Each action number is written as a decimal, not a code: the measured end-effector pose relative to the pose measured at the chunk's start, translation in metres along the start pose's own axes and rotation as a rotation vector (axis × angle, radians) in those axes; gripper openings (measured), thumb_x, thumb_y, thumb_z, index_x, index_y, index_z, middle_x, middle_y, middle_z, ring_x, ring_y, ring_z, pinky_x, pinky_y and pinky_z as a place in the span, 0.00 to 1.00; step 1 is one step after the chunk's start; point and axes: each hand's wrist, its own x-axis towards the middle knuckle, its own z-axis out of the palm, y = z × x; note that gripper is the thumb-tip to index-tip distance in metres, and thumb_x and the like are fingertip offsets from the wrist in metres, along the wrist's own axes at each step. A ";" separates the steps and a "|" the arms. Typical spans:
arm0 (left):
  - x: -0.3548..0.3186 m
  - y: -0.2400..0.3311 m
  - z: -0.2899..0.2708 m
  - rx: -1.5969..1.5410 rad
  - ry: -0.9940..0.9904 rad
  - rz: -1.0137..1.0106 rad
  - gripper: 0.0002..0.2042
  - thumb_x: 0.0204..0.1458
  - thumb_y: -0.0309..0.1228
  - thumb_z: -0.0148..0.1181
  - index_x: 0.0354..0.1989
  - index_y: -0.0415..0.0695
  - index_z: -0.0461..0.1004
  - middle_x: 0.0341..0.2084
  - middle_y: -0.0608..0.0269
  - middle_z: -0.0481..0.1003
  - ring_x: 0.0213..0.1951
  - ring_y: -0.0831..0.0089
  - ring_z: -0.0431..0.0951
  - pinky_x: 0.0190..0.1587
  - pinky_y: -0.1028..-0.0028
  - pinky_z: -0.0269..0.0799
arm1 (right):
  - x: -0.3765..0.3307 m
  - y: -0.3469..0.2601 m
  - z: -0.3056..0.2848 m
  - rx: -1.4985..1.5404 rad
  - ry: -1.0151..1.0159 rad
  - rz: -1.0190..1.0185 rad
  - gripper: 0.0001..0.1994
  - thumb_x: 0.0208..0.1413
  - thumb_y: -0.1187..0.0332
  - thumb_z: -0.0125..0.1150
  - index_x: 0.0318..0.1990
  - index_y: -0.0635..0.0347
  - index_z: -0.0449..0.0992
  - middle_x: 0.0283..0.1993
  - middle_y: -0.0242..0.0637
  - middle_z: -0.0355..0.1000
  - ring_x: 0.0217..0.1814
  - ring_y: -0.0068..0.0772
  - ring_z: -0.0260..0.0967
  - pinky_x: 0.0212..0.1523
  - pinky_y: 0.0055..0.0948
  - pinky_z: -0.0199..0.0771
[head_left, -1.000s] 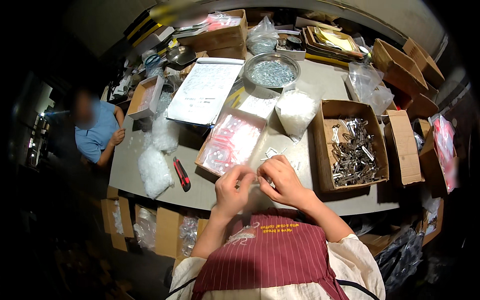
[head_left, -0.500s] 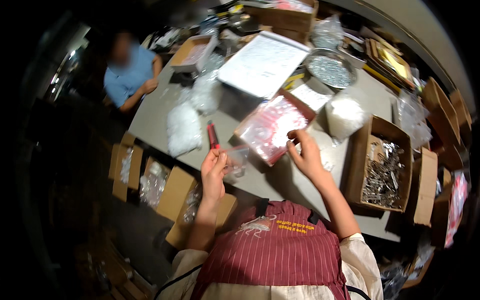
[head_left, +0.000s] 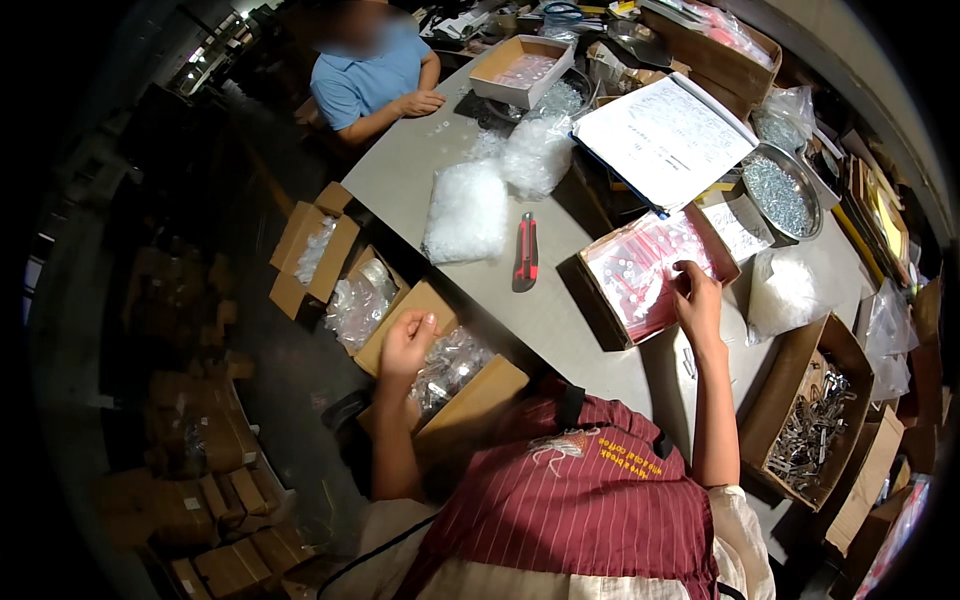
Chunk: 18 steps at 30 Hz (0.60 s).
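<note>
My right hand (head_left: 697, 302) reaches over a low cardboard box (head_left: 600, 312) filled with small clear zip bags (head_left: 640, 262) that have pinkish-red edges. Its fingers are pinched together against the bags; whatever lies between them is hidden. Off the table's front edge, my left hand (head_left: 406, 343) is closed with curled fingers, above an open carton (head_left: 480, 400) of clear plastic bags of parts (head_left: 450, 368). I cannot make out anything in it. A red and black box cutter (head_left: 526, 252) lies on the table left of the zip-bag box.
Bags of white pieces (head_left: 466, 212) lie near the box cutter. A clipboard (head_left: 665, 140) stands behind the zip bags. To the right are a bowl of small metal parts (head_left: 780, 190) and a box of metal pieces (head_left: 812, 420). Across the table sits a person in a blue shirt (head_left: 365, 75).
My left hand has moved down and left, off the table and over the carton; the clear zip bag it held no longer shows. My right hand stays at the zip-bag box. The view has turned left.
</note>
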 end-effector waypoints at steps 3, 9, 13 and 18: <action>-0.030 0.147 0.027 -0.217 -0.261 0.110 0.15 0.65 0.40 0.54 0.40 0.37 0.75 0.30 0.60 0.77 0.34 0.75 0.76 0.48 0.73 0.70 | -0.006 0.014 -0.003 0.069 0.037 -0.039 0.09 0.55 0.73 0.65 0.42 0.66 0.77 0.33 0.44 0.78 0.32 0.33 0.76 0.37 0.30 0.74; -0.047 0.262 0.031 -0.990 -1.324 0.921 0.17 0.60 0.49 0.58 0.38 0.47 0.78 0.28 0.68 0.80 0.31 0.65 0.81 0.63 0.39 0.50 | -0.015 -0.023 -0.034 0.342 -0.022 0.202 0.11 0.62 0.68 0.63 0.46 0.68 0.81 0.40 0.34 0.80 0.44 0.20 0.73 0.48 0.23 0.72; -0.046 0.276 0.042 -1.088 -1.476 0.903 0.16 0.60 0.47 0.58 0.37 0.47 0.78 0.27 0.68 0.79 0.30 0.66 0.80 0.59 0.42 0.52 | -0.041 -0.006 -0.061 0.622 0.082 0.333 0.12 0.62 0.68 0.63 0.47 0.68 0.81 0.43 0.35 0.80 0.48 0.24 0.73 0.54 0.26 0.69; -0.041 0.280 0.043 -1.175 -1.550 0.825 0.14 0.60 0.44 0.58 0.35 0.46 0.77 0.25 0.67 0.77 0.28 0.67 0.78 0.54 0.45 0.54 | -0.066 -0.018 -0.091 0.897 0.112 0.431 0.11 0.63 0.70 0.60 0.48 0.67 0.81 0.47 0.34 0.80 0.51 0.23 0.72 0.58 0.25 0.65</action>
